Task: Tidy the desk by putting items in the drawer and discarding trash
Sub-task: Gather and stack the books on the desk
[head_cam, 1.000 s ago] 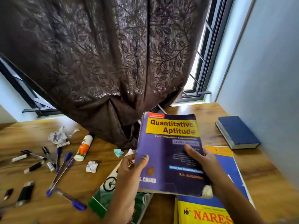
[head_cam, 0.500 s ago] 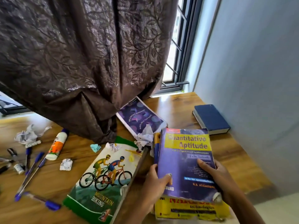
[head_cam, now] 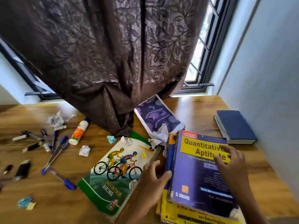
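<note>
I saw the purple book (head_cam: 199, 172) lower right, lengthwise up-frame: left hand (head_cam: 152, 178) pinching its spine, right hand (head_cam: 229, 164) spread flat on top.

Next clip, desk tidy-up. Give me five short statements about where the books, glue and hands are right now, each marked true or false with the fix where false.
1. The Quantitative Aptitude book lies on top of a yellow book. True.
2. The right hand rests flat on that purple cover. True.
3. The Mountain Biking book stands upright against the curtain. False: it lies flat on the desk.
4. The glue stick stands upright. False: it lies on its side.
5. The left hand holds a pen. False: it grips the book stack's left edge.
</note>
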### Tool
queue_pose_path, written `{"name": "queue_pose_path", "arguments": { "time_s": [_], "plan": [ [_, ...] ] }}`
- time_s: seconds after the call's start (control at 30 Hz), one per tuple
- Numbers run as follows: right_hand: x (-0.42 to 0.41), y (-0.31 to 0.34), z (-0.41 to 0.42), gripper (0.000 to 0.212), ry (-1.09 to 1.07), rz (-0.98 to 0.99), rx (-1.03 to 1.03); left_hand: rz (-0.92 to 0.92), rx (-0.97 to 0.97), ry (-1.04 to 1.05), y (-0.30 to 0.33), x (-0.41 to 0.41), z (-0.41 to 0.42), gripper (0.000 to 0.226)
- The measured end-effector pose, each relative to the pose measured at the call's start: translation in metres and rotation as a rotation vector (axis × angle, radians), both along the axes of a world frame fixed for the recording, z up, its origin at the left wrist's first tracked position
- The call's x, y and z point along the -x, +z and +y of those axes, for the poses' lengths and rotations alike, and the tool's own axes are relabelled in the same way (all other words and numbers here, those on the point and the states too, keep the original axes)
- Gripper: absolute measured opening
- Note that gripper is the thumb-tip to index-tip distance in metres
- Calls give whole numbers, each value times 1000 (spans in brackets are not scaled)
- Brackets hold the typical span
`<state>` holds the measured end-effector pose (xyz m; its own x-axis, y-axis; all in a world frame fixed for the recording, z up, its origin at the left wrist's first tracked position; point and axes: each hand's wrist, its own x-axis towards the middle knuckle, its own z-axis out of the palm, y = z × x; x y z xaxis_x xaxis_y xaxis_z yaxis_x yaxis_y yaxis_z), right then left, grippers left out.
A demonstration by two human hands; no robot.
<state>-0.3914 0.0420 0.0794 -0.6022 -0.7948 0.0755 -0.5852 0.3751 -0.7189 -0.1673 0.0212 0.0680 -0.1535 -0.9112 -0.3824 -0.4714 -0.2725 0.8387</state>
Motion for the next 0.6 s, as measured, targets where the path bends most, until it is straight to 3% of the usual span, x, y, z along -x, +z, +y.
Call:
{"name": "queue_pose_path", "arguments": {
  "time_s": [0.13, 0.2, 0.3, 0.4, 0.5, 0.6],
  "plan": [
    [-50, 12, -36, 38, 215, 27, 129, 29, 43, 151, 6, -37, -24, 52],
    [-78, 13, -54, 35, 315, -1, 130, 64, 80, 197, 11, -57, -41, 47],
    [-118, 14, -80, 48, 440, -6, 132, 57, 117, 228, 19, -88, -73, 46],
    [-160, 14, -110, 42, 511, 9, 115, 72, 160, 279, 20, -122, -120, 49],
    [-199, 13, -150, 34, 552, 30, 58, -67, 300, 300, 22, -163, -181, 49],
    [-230, 10, -199, 40, 616, 101, -80, -254, 350, 230, 26, -199, -246, 36]
  ]
}}
